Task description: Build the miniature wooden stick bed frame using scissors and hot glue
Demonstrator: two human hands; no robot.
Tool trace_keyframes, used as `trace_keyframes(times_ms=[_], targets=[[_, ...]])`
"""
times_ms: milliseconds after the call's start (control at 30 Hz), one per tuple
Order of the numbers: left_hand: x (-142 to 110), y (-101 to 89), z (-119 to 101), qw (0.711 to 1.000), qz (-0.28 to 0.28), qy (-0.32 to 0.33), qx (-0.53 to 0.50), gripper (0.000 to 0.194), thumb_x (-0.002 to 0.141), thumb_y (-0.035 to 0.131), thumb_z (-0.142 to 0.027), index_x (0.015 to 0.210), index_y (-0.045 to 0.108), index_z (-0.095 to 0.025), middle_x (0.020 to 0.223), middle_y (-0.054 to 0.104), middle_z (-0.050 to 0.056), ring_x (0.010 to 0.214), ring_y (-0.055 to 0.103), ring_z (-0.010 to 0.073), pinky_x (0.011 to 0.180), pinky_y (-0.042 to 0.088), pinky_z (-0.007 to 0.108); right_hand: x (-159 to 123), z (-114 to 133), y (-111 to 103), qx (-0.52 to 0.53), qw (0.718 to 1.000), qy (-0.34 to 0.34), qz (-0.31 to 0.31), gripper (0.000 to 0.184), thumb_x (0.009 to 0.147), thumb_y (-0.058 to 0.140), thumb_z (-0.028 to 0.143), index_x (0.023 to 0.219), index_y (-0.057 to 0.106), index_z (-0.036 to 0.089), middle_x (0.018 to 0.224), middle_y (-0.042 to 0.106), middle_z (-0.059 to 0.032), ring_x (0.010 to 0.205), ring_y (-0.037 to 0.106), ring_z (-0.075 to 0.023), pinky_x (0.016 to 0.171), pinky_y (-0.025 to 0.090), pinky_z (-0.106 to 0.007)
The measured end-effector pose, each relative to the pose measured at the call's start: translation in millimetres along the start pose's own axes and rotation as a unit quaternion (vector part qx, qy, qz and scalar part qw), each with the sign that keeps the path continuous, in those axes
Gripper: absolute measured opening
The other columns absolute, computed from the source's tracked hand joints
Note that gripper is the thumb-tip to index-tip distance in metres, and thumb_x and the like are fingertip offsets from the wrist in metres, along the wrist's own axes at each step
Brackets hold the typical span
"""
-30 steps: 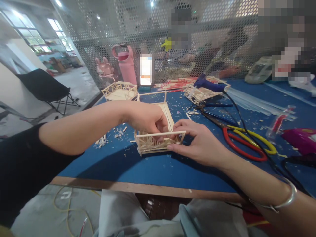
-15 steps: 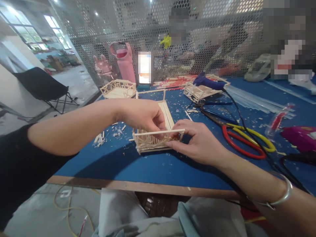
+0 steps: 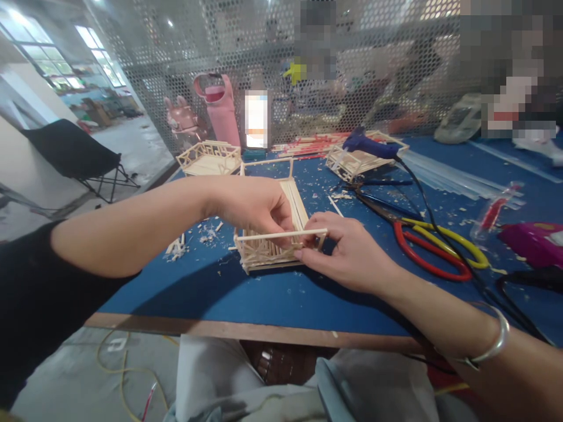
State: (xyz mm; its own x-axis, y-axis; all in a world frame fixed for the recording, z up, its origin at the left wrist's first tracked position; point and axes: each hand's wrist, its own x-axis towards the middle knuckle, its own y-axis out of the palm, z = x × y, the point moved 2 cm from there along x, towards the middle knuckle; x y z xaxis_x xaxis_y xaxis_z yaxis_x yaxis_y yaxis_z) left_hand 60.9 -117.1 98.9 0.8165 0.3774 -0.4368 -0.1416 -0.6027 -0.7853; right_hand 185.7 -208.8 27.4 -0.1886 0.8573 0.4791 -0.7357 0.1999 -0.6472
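Note:
On the blue table before me stands a small frame model of thin wooden sticks (image 3: 268,253), with a slatted floor and low rails. My left hand (image 3: 268,205) reaches over it from the left, fingers bent down and pinched behind the near top rail; what the fingertips hold is hidden. At the near right corner my right hand (image 3: 347,249) grips the model's side, thumb outside and fingers behind the rail. Its fingertips lie close to those of the left hand. The left hand and forearm cover much of the model's left side.
Two similar stick models (image 3: 209,158) stand farther back; a blue glue gun (image 3: 369,145) rests on the right one. Red-and-yellow-handled pliers (image 3: 433,249), clear glue sticks (image 3: 444,176) and a cable lie right. A pink bottle (image 3: 222,114) and bright phone (image 3: 256,120) stand by the mesh panel.
Almost nothing differs. The view has shifted very slightly, and both hands keep their places at the near rail of the stick model.

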Motion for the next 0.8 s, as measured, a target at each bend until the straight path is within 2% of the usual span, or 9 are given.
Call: trace_keyframes(times_ms=[267, 567, 633, 733, 800], targets=[[0.4, -0.7, 0.2, 1.000, 0.014, 0.016, 0.011, 0.016, 0.066, 0.067, -0.034, 0.068, 0.072, -0.019, 0.053, 0.054, -0.002, 0.053, 0.040, 0.0096, 0.053, 0.027, 0.023, -0.1, 0.8, -0.8, 0.004, 1.000, -0.006, 0.000, 0.009, 0.071, 0.058, 0.017, 0.062, 0.057, 0.017, 0.063, 0.056, 0.0006, 0.064, 0.050, -0.0120, 0.065, 0.038, -0.026], [0.1, -1.4, 1.0, 1.000, 0.010, -0.001, 0.011, 0.017, 0.063, 0.070, -0.035, 0.064, 0.071, -0.018, 0.052, 0.055, -0.002, 0.052, 0.039, 0.0100, 0.053, 0.027, 0.025, 0.6, 1.5, -1.7, 0.009, 1.000, -0.016, 0.010, 0.006, 0.070, 0.057, 0.016, 0.064, 0.055, 0.018, 0.065, 0.057, 0.0002, 0.065, 0.051, -0.0128, 0.067, 0.039, -0.027], [0.7, -1.3, 1.9, 1.000, 0.008, -0.005, 0.015, 0.018, 0.063, 0.070, -0.036, 0.062, 0.070, -0.018, 0.052, 0.055, -0.001, 0.052, 0.039, 0.0101, 0.053, 0.027, 0.025, 0.7, 1.0, -5.2, 0.012, 0.999, -0.014, 0.026, 0.006, 0.067, 0.058, 0.014, 0.072, 0.058, 0.018, 0.073, 0.061, -0.0006, 0.071, 0.053, -0.0141, 0.070, 0.040, -0.028], [1.5, -1.2, 2.8, 1.000, 0.002, 0.002, 0.025, 0.019, 0.064, 0.069, -0.036, 0.061, 0.068, -0.017, 0.053, 0.057, -0.001, 0.053, 0.042, 0.0102, 0.053, 0.028, 0.024, 1.3, -3.9, -16.6, 0.037, 0.998, -0.002, 0.046, 0.022, 0.062, 0.057, 0.010, 0.083, 0.058, 0.018, 0.083, 0.063, -0.0015, 0.079, 0.055, -0.0157, 0.074, 0.042, -0.029], [1.7, -1.1, 2.6, 0.999, 0.004, 0.014, 0.029, 0.019, 0.064, 0.068, -0.036, 0.062, 0.068, -0.017, 0.056, 0.059, -0.001, 0.055, 0.045, 0.0105, 0.054, 0.031, 0.023, 2.3, -9.5, -28.3, 0.080, 0.997, 0.015, 0.011, 0.020, 0.061, 0.057, 0.012, 0.080, 0.057, 0.019, 0.081, 0.061, -0.0011, 0.079, 0.055, -0.0160, 0.074, 0.043, -0.029]])
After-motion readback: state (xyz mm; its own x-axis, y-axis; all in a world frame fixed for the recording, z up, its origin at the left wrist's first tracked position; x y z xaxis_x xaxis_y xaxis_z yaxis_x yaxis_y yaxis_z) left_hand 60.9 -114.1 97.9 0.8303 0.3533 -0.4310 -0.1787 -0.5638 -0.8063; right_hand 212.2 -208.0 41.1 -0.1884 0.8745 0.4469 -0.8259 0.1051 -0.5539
